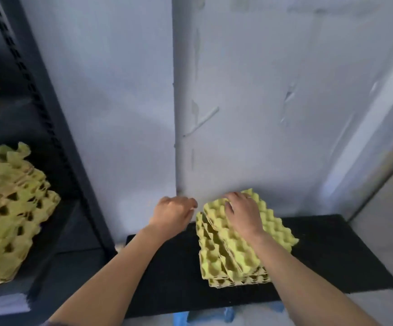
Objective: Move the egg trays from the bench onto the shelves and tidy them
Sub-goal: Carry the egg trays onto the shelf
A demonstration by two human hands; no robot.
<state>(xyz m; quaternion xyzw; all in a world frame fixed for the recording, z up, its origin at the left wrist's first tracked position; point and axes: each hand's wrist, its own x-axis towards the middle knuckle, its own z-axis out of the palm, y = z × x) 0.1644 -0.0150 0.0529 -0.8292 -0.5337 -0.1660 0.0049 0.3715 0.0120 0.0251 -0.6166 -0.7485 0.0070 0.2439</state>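
The pile of egg trays (233, 252) sits on the black bench (167, 267), lower middle of the frame. The right hand (242, 212) lies flat on top, fingers spread, likely to steady the crooked pile. The left hand (173, 212) is beside its far corner, loosely curled, holding nothing, maybe ready to lift. Other trays (10, 208) on the shelves (57, 142) at far left are blurry and cut off.
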